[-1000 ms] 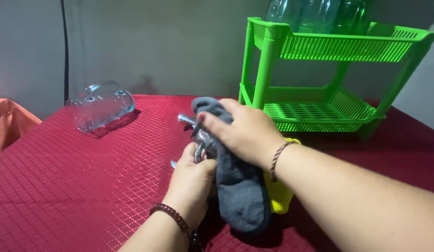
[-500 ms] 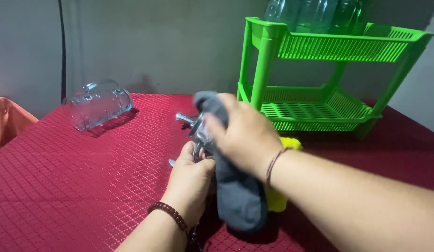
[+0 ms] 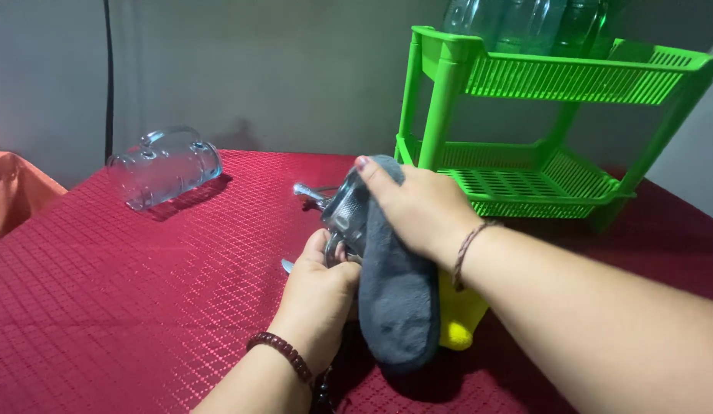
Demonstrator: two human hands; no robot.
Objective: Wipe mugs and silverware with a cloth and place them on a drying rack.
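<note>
My left hand (image 3: pixel 318 295) grips the handle of a small metal strainer (image 3: pixel 343 211), holding it up over the red table (image 3: pixel 142 291). Pressed against the strainer's right side is a grey cloth (image 3: pixel 395 291), held by my right hand (image 3: pixel 414 211); the cloth hangs down to the table. Under it lies a yellow cloth (image 3: pixel 458 310), mostly hidden. The far tip of the strainer (image 3: pixel 304 191) sticks out to the left.
A clear glass mug (image 3: pixel 165 167) lies on its side at the back left. A green two-tier plastic rack (image 3: pixel 525 123) stands at the back right, with clear bottles (image 3: pixel 517 23) on its top shelf. An orange cloth (image 3: pixel 15 195) is at the left edge.
My right hand has slid the grey cloth from over the top of the strainer to its right side, uncovering the mesh bowl. My left hand has stayed on the handle.
</note>
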